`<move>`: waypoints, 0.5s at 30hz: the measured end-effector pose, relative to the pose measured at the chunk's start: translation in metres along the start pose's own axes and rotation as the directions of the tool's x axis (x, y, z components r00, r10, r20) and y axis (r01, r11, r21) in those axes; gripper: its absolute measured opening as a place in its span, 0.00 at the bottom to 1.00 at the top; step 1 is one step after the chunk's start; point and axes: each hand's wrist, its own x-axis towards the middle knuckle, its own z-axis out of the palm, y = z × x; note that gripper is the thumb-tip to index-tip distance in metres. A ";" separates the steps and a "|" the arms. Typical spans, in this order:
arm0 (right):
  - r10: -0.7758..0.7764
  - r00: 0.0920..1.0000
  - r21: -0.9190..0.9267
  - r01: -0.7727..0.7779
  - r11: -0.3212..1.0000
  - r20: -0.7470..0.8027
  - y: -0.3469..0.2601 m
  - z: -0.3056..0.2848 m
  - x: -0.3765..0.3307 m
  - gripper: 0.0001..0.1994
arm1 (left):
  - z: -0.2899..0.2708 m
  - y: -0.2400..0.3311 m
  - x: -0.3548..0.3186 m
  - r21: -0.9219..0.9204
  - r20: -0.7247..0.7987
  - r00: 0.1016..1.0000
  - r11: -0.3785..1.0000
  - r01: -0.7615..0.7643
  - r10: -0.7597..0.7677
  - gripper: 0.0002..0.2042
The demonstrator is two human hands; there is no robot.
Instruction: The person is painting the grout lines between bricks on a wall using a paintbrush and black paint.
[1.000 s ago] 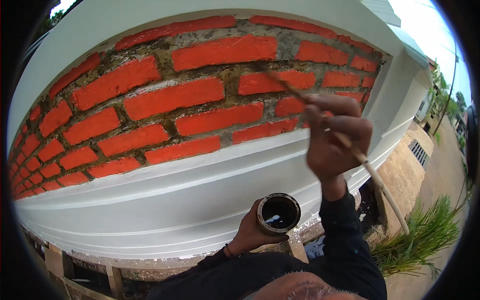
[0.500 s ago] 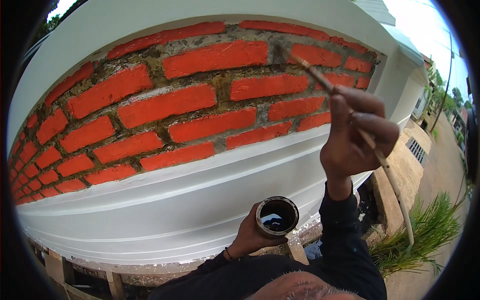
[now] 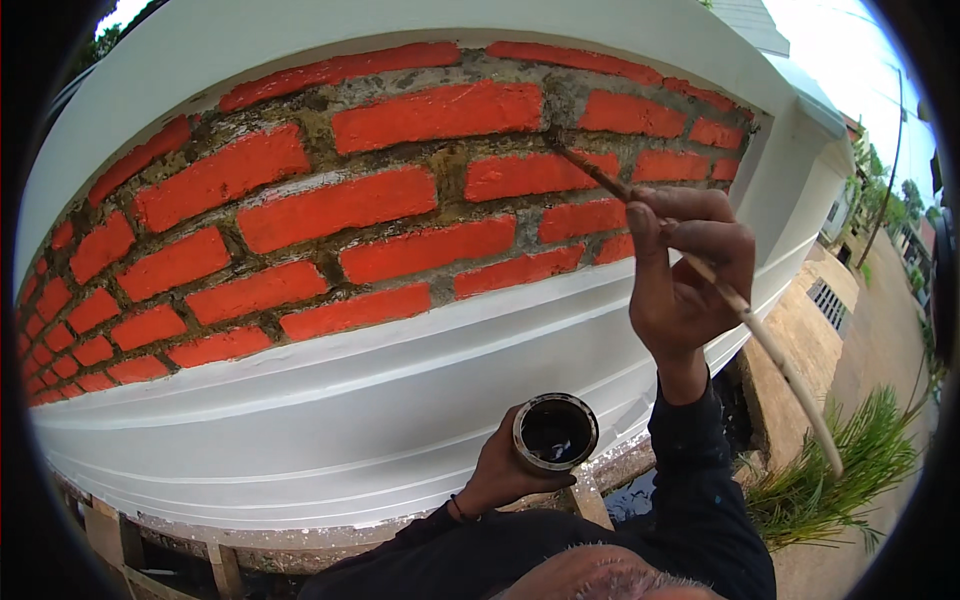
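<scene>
Against the brick wall (image 3: 400, 200), my right hand (image 3: 685, 275) pinches the brush (image 3: 700, 270), tip in a mortar joint, my left (image 3: 500, 470) grips the paint cup (image 3: 555, 432); any waver could smear dark paint onto orange brick.

Grass tuft (image 3: 860, 470): green, at the wall's foot, right
Drain grate (image 3: 832, 304): set in the paved strip
Trees (image 3: 905, 200): far right
</scene>
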 end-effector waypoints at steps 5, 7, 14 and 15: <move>-0.095 0.995 -0.005 0.095 0.995 -0.010 0.005 0.006 0.027 0.14 | 0.003 0.005 0.000 0.006 0.041 0.998 0.999 0.036 -0.036 0.54; -0.054 0.998 -0.024 0.055 0.998 0.045 -0.004 0.002 0.018 0.14 | 0.001 0.005 0.000 0.028 0.035 0.999 0.999 0.022 -0.023 0.54; -0.045 0.997 0.022 0.046 0.999 -0.063 0.003 0.005 0.030 0.13 | 0.001 0.012 0.001 0.043 0.044 0.998 0.998 0.034 -0.036 0.53; 0.015 0.998 -0.011 -0.015 1.000 -0.068 -0.002 -0.001 0.025 0.13 | 0.001 0.011 0.001 0.042 0.040 0.999 0.999 0.034 -0.036 0.53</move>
